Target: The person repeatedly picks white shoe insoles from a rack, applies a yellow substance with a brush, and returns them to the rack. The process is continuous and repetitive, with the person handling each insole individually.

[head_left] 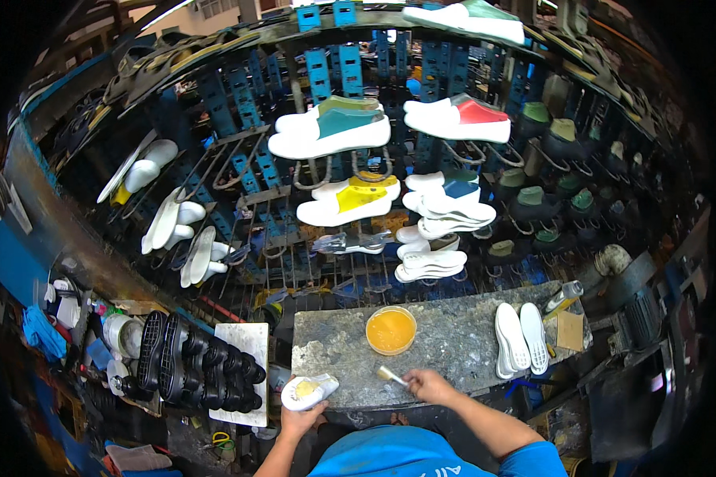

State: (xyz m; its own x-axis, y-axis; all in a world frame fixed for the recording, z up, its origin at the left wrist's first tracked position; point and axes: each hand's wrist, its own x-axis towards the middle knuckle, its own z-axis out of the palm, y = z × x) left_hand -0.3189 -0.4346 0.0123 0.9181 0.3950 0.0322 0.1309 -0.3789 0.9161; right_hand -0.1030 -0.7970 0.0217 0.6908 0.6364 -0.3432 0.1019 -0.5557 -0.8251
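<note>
My left hand (301, 418) is closed around a white shoe (326, 385), tilted with its underside up at the front left of the bench. A yellowish patch shows on that underside. My right hand (428, 385) grips a small brush (390, 374) by its handle near the bench's front edge. The pale, yellowish bristles point left, toward the shoe but apart from it. Beyond the brush stands a round bowl (391, 352) of orange-yellow paste, which looks like glue. All of this is over or on a grey, stained bench (461, 342).
White soles (512, 340) stand at the bench's right, beside a bottle (563, 297) and a piece of cardboard (570, 331). Black soles (175, 358) lie at left, partly on a white board (242, 338). Ahead, a rack (350, 71) carries white shoes (334, 131) on metal hooks.
</note>
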